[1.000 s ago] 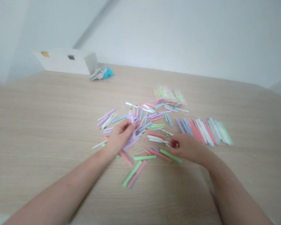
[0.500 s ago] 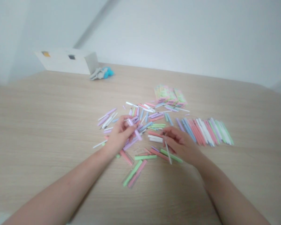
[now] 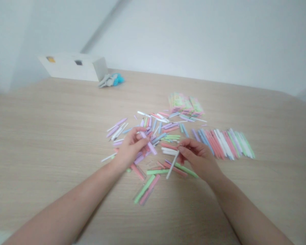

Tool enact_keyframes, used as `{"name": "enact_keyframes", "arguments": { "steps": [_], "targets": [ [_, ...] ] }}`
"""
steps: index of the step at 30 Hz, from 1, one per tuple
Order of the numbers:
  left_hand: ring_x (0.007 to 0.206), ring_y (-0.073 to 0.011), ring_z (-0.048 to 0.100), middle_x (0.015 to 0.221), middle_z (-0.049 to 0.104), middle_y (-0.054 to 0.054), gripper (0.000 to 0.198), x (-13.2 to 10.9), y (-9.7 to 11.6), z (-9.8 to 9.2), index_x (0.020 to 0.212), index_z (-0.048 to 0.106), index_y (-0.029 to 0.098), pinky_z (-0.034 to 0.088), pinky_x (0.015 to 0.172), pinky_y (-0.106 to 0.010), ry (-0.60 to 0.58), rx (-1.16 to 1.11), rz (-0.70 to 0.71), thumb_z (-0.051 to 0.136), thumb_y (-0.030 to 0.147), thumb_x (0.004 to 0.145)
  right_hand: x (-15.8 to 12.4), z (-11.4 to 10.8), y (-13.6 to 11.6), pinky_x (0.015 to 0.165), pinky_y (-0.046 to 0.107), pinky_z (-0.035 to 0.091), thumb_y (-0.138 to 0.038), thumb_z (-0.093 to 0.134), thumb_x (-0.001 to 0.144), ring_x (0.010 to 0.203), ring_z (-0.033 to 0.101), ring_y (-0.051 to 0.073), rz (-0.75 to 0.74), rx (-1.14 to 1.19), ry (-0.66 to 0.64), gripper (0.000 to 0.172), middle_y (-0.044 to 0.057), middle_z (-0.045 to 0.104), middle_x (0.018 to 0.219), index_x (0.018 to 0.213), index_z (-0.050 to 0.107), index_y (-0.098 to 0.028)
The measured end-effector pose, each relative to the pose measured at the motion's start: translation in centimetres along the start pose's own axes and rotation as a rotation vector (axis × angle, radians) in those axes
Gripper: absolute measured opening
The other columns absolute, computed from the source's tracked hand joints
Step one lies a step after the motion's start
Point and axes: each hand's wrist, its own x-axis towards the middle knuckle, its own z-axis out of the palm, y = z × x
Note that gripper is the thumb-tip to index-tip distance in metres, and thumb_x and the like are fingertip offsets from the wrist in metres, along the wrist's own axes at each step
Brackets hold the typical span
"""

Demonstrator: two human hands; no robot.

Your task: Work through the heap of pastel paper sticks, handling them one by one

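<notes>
My left hand (image 3: 131, 147) pinches a lilac plastic stick (image 3: 148, 143) between thumb and fingers, above a loose heap of slim pastel sticks (image 3: 153, 134). My right hand (image 3: 198, 159) grips a white stick (image 3: 172, 165) by its upper end, and the stick slants down toward the wood. Below my hands lie several green and pink sticks (image 3: 144, 189), some seemingly in clear sleeves. A neat fanned row of sorted sticks (image 3: 221, 144) lies just beyond my right hand.
A stack of green-and-pink printed packets (image 3: 185, 104) stands behind the heap on the light wooden table (image 3: 46, 136). A white box (image 3: 72, 67) stands at the back-left edge, with a grey and blue cloth bundle (image 3: 111, 80) next to it.
My right hand has turned the white stick from pointing toward me to slanting down-left. The lilac stick in my left hand has tilted slightly. The heap looks unchanged.
</notes>
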Motion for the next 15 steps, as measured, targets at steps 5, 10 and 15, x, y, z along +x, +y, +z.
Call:
{"name": "enact_keyframes", "arguments": {
  "steps": [5,10,15],
  "targets": [
    [0.038,-0.008,0.054,0.052,0.062,0.003,0.036,0.06,0.19,0.08,0.092,0.048,0.018,0.039,0.036,-0.013,0.046,-0.075,-0.014,0.072,0.03,0.069,0.41,-0.04,0.29,0.045,0.018,0.048,-0.029,0.066,0.08,0.05,0.061,0.01,-0.029,0.183,0.166,0.012,-0.003,0.065,0.059,0.08,0.06,-0.019],
    [0.045,-0.0103,0.06,0.056,0.064,0.002,0.035,0.08,0.53,0.26,0.083,0.046,0.017,0.044,0.038,-0.013,0.083,-0.163,-0.04,0.075,0.025,0.065,0.41,0.0,-0.12,0.043,0.018,0.048,-0.029,0.071,0.075,0.049,0.061,0.01,-0.059,0.191,0.296,0.016,-0.002,0.066,0.063,0.079,0.061,-0.018],
    [0.05,-0.0111,0.064,0.059,0.065,0.001,0.032,0.05,0.77,0.3,0.08,0.046,0.016,0.048,0.041,-0.014,0.097,-0.214,-0.057,0.074,0.021,0.065,0.45,-0.07,-0.45,0.045,0.02,0.05,-0.032,0.071,0.073,0.05,0.061,0.01,-0.079,0.179,0.377,0.018,-0.001,0.066,0.064,0.077,0.06,-0.018]
  ]
}}
